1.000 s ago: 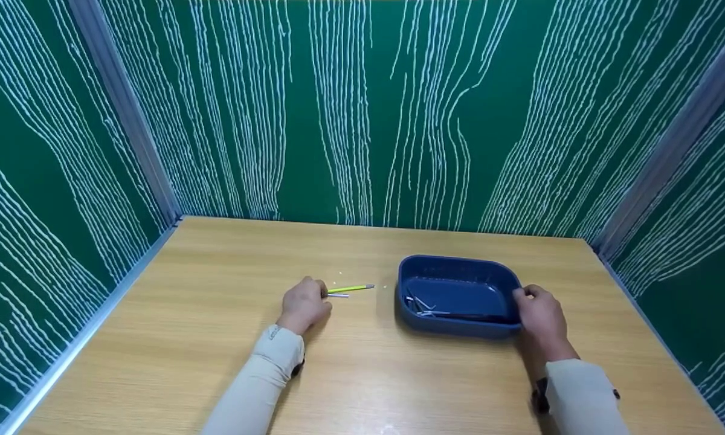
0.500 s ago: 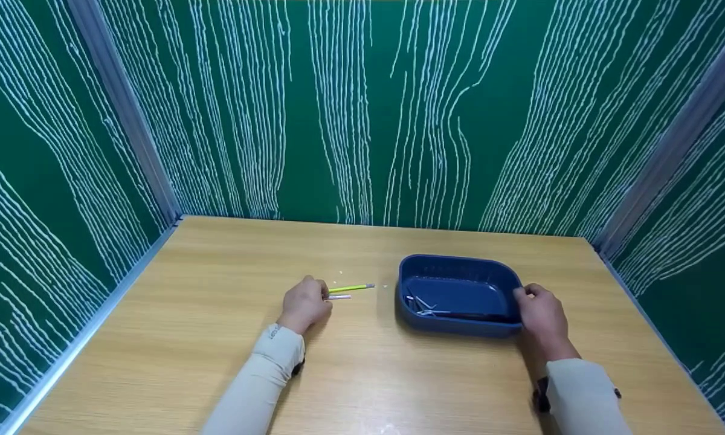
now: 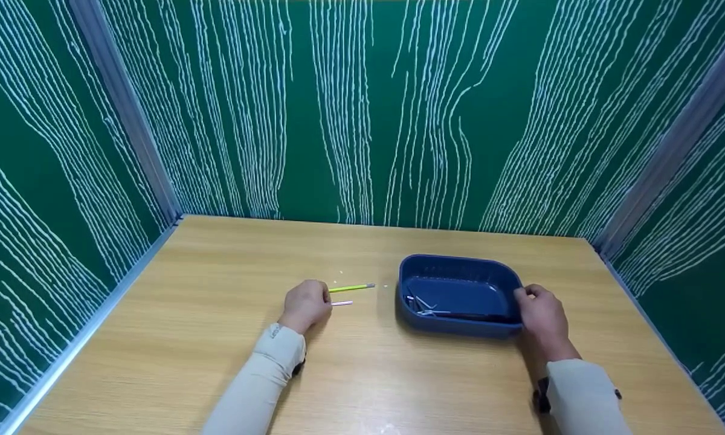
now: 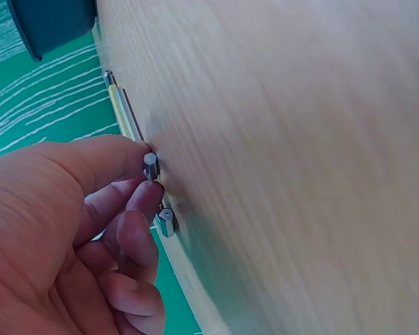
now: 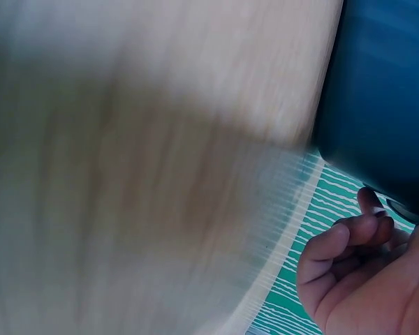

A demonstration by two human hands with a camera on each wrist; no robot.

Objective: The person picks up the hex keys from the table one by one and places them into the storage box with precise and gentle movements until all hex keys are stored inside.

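Note:
My left hand (image 3: 307, 304) is low over the table, pinching a thin grey pencil (image 4: 151, 165) between thumb and fingertips; its flat six-sided end faces the left wrist camera. The pencil's pale other end sticks out to the right of the hand in the head view. Just beyond it lies a yellow-green pencil (image 3: 351, 288) with a grey end, partly hidden by the hand. My right hand (image 3: 542, 317) grips the right end of a dark blue rectangular bin (image 3: 459, 328), thumb at the rim. Several thin silver and dark items (image 3: 426, 310) lie along the bin's near side.
The wooden table (image 3: 217, 272) carries a few tiny white scraps near the pencils. Green walls (image 3: 314, 121) with wavy white lines stand behind and on both sides, with grey posts (image 3: 127, 109) in the corners.
The grey pencil's visible end has moved slightly toward the person, widening the gap from the yellow-green pencil. My left hand shifted slightly with it. The right hand and bin stay put.

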